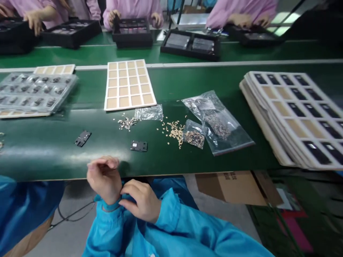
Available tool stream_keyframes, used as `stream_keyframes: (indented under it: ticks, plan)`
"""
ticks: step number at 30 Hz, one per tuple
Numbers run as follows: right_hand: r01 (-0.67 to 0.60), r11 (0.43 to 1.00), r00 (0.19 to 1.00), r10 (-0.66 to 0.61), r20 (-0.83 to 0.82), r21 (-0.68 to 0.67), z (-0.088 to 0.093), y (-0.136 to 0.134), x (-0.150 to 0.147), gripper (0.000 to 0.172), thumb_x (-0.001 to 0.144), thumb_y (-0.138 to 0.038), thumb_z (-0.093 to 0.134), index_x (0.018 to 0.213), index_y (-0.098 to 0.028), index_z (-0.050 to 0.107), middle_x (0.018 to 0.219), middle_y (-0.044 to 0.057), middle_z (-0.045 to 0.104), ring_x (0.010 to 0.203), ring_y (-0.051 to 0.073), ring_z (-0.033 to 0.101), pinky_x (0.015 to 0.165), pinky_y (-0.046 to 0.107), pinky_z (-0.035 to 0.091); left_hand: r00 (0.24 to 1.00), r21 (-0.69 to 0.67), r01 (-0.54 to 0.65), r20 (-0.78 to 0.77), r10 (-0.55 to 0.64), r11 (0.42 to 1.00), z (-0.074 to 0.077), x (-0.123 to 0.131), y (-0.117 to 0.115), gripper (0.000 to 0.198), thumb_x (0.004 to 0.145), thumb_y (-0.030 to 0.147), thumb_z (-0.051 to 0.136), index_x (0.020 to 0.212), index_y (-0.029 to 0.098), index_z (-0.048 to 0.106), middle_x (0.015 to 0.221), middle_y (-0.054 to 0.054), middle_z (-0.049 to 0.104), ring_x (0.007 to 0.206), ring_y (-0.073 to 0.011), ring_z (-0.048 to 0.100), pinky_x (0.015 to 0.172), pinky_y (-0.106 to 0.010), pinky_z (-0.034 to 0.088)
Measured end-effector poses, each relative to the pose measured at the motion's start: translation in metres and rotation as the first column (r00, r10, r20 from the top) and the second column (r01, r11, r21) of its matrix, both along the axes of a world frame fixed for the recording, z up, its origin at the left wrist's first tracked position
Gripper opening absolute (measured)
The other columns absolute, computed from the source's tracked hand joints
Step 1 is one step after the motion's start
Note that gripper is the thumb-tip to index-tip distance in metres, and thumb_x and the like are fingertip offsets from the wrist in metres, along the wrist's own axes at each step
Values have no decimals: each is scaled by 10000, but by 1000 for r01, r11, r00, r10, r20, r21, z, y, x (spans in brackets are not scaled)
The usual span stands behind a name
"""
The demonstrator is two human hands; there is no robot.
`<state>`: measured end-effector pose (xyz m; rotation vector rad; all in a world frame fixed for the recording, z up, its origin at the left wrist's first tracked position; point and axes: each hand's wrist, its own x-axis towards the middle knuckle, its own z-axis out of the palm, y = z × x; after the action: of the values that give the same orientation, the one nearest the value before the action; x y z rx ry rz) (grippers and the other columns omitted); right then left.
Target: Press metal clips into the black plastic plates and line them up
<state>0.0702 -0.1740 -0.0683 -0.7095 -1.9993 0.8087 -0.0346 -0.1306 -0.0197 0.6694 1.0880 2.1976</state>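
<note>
My left hand [104, 180] is raised just past the table's near edge, its fingers curled and holding nothing. My right hand [140, 200] rests against the blue sleeve cuff [109, 204] on my left wrist, fingers pressed on the fabric. Beyond them, two small black metal plates [83, 138] [138, 146] lie on the green table [53, 157], out of reach of my fingertips. Farther on are a scatter of small beige pieces [173, 132] and a little heap of grey metal parts [127, 123], next to several clear plastic bags [218, 125].
A white tray with beige cells [128, 85] lies beyond the parts, a stack of such trays [289, 117] at right, and a clear tray of dark parts [32, 93] at left. Co-workers in pink sleeves [132, 12] handle black trays across the table.
</note>
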Motion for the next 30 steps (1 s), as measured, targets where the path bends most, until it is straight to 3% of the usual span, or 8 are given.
stream_keyframes:
  ticks: [6, 10, 13, 16, 20, 22, 27, 30]
  plan:
    - [-88, 984, 996, 85, 24, 157, 4, 13, -2, 285, 1002, -319, 417, 844, -186, 614, 790, 34, 672, 672, 140, 595, 620, 267, 488, 926, -23, 215, 322, -196, 976, 8, -9, 7, 363, 766, 478, 726, 663, 184, 540, 497, 79, 394, 458, -51, 360, 474, -171, 350]
    - [-144, 977, 989, 146, 0, 159, 5, 12, -4, 284, 1000, -266, 412, 811, -172, 602, 737, 41, 648, 645, 144, 564, 594, 276, 461, 989, -194, -13, -150, -17, 981, -15, -6, 7, 304, 841, 472, 641, 724, 193, 604, 566, 45, 519, 526, -82, 475, 543, -209, 393]
    - [-116, 980, 993, 111, 40, 163, 8, 5, -6, 316, 1004, -258, 387, 773, -178, 587, 682, 29, 620, 603, 141, 531, 575, 292, 428, 699, -295, -119, -703, -131, 948, -31, -5, 3, 179, 891, 345, 592, 831, 194, 668, 716, -18, 641, 669, -126, 565, 662, -252, 414]
    - [-86, 968, 984, 45, 172, 238, 14, -4, -11, 324, 997, -224, 376, 768, -175, 601, 655, 24, 603, 580, 142, 511, 567, 306, 398, 340, -404, -65, -869, -360, 912, -40, -3, 1, 167, 899, 293, 546, 871, 207, 687, 764, -57, 659, 711, -173, 555, 705, -305, 382]
    - [-74, 958, 952, -15, 306, 277, 22, -14, -19, 299, 972, -174, 404, 758, -168, 612, 651, 29, 585, 565, 143, 498, 523, 314, 355, 209, -498, 10, -847, -489, 867, -41, -2, -1, 178, 880, 269, 537, 807, 230, 694, 759, -56, 668, 712, -182, 556, 740, -329, 371]
    - [-85, 957, 962, 7, 271, 277, 24, -15, -18, 287, 965, -168, 420, 743, -178, 603, 653, 24, 588, 569, 140, 506, 521, 314, 355, 293, -483, 30, -833, -470, 875, -35, -6, -5, 158, 858, 288, 565, 806, 221, 698, 773, -54, 679, 732, -177, 572, 757, -328, 385]
    - [-22, 993, 998, 14, 64, 117, 14, -6, 0, 184, 967, -300, 480, 890, -183, 600, 842, 66, 673, 766, 182, 611, 672, 318, 484, 928, -386, 73, -312, -205, 920, -13, -26, -12, 196, 817, 380, 614, 786, 188, 641, 630, 10, 575, 613, -111, 532, 637, -250, 423]
    - [-169, 985, 984, 171, 43, -46, 2, -7, 4, 282, 956, -388, 507, 1088, -148, 573, 1041, 120, 678, 951, 226, 635, 813, 358, 531, 995, -269, 91, 49, -81, 959, -10, -30, -12, 229, 783, 423, 633, 769, 201, 579, 544, 63, 438, 512, -81, 437, 554, -218, 401]
